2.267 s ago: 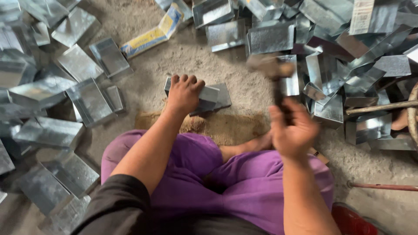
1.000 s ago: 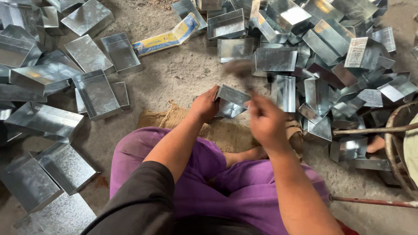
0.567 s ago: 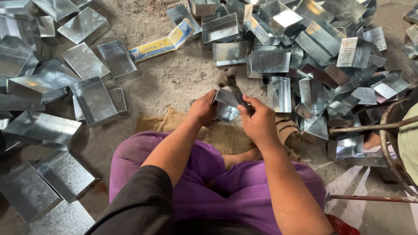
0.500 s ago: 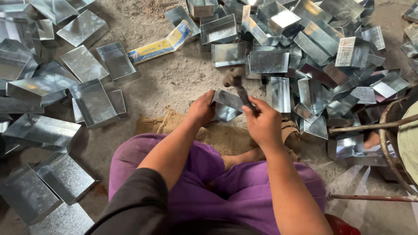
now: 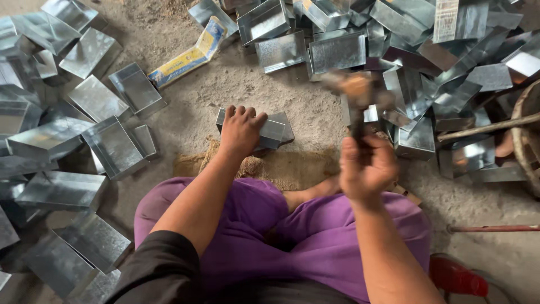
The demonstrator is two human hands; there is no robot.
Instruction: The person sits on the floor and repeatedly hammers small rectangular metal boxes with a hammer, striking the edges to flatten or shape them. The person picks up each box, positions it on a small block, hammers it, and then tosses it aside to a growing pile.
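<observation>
L hand [image 5: 241, 130] flat, fingers spread, pressing folded metal piece [image 5: 269, 130] on the floor, directly ahead of knees; its long axis runs L–R. R hand [image 5: 365, 169] fisted round hammer [image 5: 358, 93], raised, blurred, up-right of piece. I see L nearer. Metal trays [image 5: 115, 147] piled beyond both hands.

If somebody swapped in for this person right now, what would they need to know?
Left hand: pressed flat on the folded metal piece, pinning it to the sandy ground.
Right hand: fingers closed around a hammer, raised and blurred, off the piece.
Done: cannot tell; shiny metal trays lie scattered left, and more are heaped ahead and to the right.
Left: the pinned piece sits under the raised hammer.
</observation>
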